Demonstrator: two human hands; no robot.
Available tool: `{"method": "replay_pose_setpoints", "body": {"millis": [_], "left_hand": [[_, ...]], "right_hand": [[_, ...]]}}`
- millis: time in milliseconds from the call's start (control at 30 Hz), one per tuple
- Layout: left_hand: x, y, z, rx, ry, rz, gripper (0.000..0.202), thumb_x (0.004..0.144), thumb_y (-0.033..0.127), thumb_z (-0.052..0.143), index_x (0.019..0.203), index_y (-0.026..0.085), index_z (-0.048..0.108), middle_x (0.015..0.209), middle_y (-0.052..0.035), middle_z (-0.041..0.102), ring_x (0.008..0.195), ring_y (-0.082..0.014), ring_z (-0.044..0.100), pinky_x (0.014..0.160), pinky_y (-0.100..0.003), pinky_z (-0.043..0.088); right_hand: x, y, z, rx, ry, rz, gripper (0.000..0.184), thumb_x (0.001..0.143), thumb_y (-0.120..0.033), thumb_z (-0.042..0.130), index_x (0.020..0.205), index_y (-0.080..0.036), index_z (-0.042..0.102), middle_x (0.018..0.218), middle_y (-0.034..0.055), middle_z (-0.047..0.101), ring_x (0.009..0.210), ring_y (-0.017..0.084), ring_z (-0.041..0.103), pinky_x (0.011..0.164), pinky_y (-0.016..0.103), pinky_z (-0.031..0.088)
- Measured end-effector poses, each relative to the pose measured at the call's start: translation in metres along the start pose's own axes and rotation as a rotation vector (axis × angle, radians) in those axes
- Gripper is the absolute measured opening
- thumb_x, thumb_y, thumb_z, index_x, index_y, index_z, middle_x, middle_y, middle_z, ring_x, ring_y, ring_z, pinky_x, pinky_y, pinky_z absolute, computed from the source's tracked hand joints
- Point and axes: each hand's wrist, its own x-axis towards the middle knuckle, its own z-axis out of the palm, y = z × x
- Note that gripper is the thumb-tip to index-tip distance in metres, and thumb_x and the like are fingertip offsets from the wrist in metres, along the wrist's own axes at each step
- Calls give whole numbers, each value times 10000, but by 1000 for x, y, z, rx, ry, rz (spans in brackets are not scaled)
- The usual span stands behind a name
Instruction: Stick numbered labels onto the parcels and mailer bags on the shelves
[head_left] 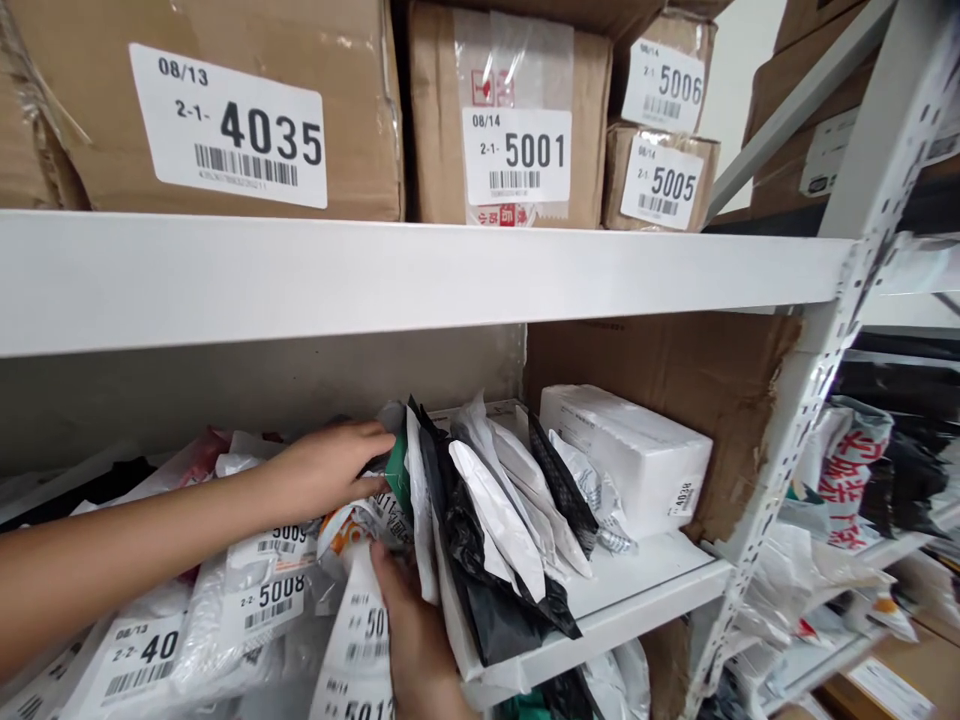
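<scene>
My left hand reaches across from the left, its fingers and thumb closing on the edge of a green parcel bag. A label partly reading 5011 shows just below those fingers. Lower down, my right hand has its thumb against a white strip of barcode labels dated 08/14; its other fingers are mostly hidden. Between the hands lies a white-and-orange plastic parcel. To their right, black and white mailer bags stand on edge in a row.
Left of the hands, clear-wrapped parcels bear numbered labels. A white box stands at the shelf's right end by a cardboard sheet. Overhead, a white shelf beam carries cartons. A perforated upright borders the right.
</scene>
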Motion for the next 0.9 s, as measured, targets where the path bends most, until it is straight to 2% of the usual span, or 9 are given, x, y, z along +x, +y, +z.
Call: {"method": "replay_pose_setpoints", "body": {"millis": [67,167,300,400,500,633,700,800,900], "left_hand": [[1,-2,3,-31,12,0,196,803,222,569,996,198,581,1086,-87,609,1033,-293,597,881,-414,480],[5,-9,7,-163,-17,1,505,672,279,727,1133,192,541,1211,-98,551,1130,-299,548,961,-408,460],[12,-21,2,-341,-30,9,821,690,257,706,1392,180,288,1285,-121,511,1152,-266,531,979,-391,460],[19,-24,-6,-306,62,205,609,683,158,666,1246,234,447,1325,-90,482,1234,-259,466,1041,-392,408],[24,-25,-8,-288,47,398,258,715,54,562,910,223,582,1112,-27,599,1167,-217,503,1037,-356,390],[22,-29,2,-218,283,428,225,746,42,545,817,223,658,986,-29,602,1058,-207,522,916,-325,434],[17,-32,7,-210,342,470,231,784,45,524,794,220,675,954,-33,602,955,-177,557,869,-309,453],[13,-36,9,-314,268,593,220,810,33,522,833,205,656,896,-24,664,864,-139,625,950,-326,460],[13,-37,7,-410,197,610,220,767,14,566,862,200,637,889,-31,693,829,-139,658,829,-266,513]], "right_hand": [[-10,-2,-3,-27,-14,33,360,679,-517,787,813,-185,748,649,62,749,795,295,742,772,406,596],[-19,-2,-3,26,13,1,414,640,-534,802,867,-194,743,772,69,777,844,295,743,810,389,595],[-18,0,-1,58,170,-55,452,672,-556,779,936,-192,731,948,91,785,905,264,739,810,310,593],[-14,1,0,83,228,-104,474,662,-580,782,929,-191,733,970,93,782,922,264,734,838,314,588],[-13,0,-2,90,269,-132,477,687,-567,775,969,-185,734,971,102,780,938,273,727,863,343,583],[-14,-9,-10,104,219,-108,483,732,-557,747,1037,-183,728,967,112,779,971,286,720,852,362,589],[-13,-16,-13,111,165,-109,501,728,-543,755,1081,-189,718,999,109,774,952,285,725,815,355,599],[-8,-24,-15,111,117,-196,551,684,-513,798,1145,-229,699,1186,100,722,983,280,715,787,337,603],[-4,-27,-16,40,111,-274,538,682,-543,787,1124,-244,714,1375,99,603,1129,310,653,839,360,592]]}}
